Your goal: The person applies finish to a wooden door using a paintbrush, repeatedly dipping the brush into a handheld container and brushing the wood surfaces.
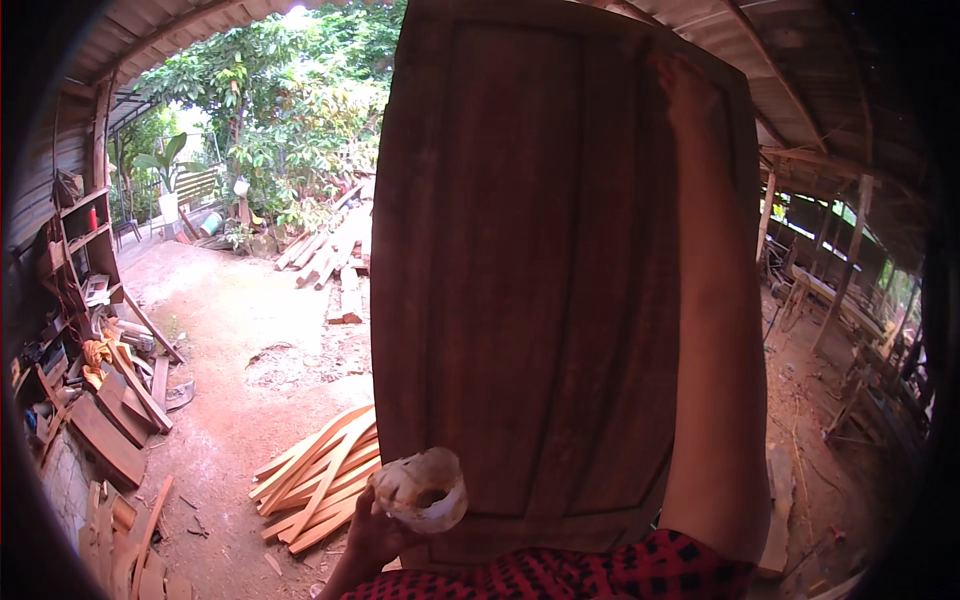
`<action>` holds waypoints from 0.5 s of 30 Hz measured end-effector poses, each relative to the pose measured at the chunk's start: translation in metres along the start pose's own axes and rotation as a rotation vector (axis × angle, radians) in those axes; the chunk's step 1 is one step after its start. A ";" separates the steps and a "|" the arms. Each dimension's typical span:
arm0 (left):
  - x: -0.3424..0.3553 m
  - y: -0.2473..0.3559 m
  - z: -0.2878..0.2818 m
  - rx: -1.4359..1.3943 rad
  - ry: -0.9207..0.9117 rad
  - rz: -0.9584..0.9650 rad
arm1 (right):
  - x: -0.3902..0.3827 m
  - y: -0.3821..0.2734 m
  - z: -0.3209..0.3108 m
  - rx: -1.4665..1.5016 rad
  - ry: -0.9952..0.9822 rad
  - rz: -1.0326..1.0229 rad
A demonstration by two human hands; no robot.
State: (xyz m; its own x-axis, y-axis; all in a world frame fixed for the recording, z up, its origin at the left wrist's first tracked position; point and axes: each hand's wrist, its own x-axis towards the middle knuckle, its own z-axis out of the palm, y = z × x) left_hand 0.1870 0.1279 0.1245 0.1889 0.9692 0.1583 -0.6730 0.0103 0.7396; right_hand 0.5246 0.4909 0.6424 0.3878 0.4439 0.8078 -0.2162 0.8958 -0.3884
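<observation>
A large dark brown wooden panel door (520, 280) with raised sections stands upright right in front of me, filling the middle of the view. My right arm reaches up along it, and my right hand (690, 95) is against its upper right part; the fingers are in shadow, so what they hold, if anything, is unclear. Low in the centre, my left hand (378, 530) grips a translucent plastic container (420, 488) with a dark opening, in front of the door's lower left corner. A red and black checked sleeve (640, 565) crosses the bottom edge.
Loose pale wooden strips (315, 465) lie piled on the ground left of the door. A cluttered shelf (90, 235) and leaning boards (115, 430) line the left side. Logs (320, 250), a potted plant (168, 205) and trees are beyond; timber frames (840, 280) stand at right.
</observation>
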 end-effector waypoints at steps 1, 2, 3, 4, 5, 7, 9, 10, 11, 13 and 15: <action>-0.005 0.000 -0.007 -0.057 0.096 0.005 | 0.006 -0.002 -0.008 -0.055 0.048 0.015; -0.007 0.000 -0.014 -0.118 0.171 0.000 | 0.027 -0.003 -0.036 -0.055 0.047 0.009; -0.012 0.002 -0.015 -0.382 0.158 -0.043 | 0.055 -0.004 -0.073 -0.676 0.092 -0.248; -0.016 0.003 -0.017 -0.385 0.147 -0.045 | 0.082 -0.009 -0.110 -1.304 0.140 -0.512; -0.023 0.004 -0.018 -0.406 0.189 -0.027 | 0.096 -0.007 -0.123 -1.917 0.179 -0.772; -0.042 -0.002 -0.035 -0.429 0.280 0.018 | 0.092 0.010 -0.120 -1.762 0.305 -0.442; -0.044 -0.007 -0.040 -0.434 0.274 0.025 | 0.099 0.019 -0.141 -1.664 0.333 -0.499; -0.045 -0.009 -0.040 -0.441 0.266 0.042 | 0.104 0.024 -0.144 -1.556 0.358 -0.560; -0.043 -0.010 -0.040 -0.449 0.252 0.045 | 0.115 0.026 -0.144 -1.555 0.361 -0.577; -0.039 -0.008 -0.040 -0.391 0.192 0.020 | 0.140 0.014 -0.130 -1.539 0.479 -0.879; -0.046 -0.013 -0.043 -0.378 0.278 0.055 | 0.108 0.036 -0.062 -1.418 0.203 -0.619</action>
State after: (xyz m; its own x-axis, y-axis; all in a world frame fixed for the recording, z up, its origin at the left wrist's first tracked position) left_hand 0.1565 0.0939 0.0799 -0.0182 0.9994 -0.0282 -0.8995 -0.0040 0.4369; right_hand 0.6143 0.5726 0.6884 0.2289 -0.0978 0.9685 0.9625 0.1717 -0.2101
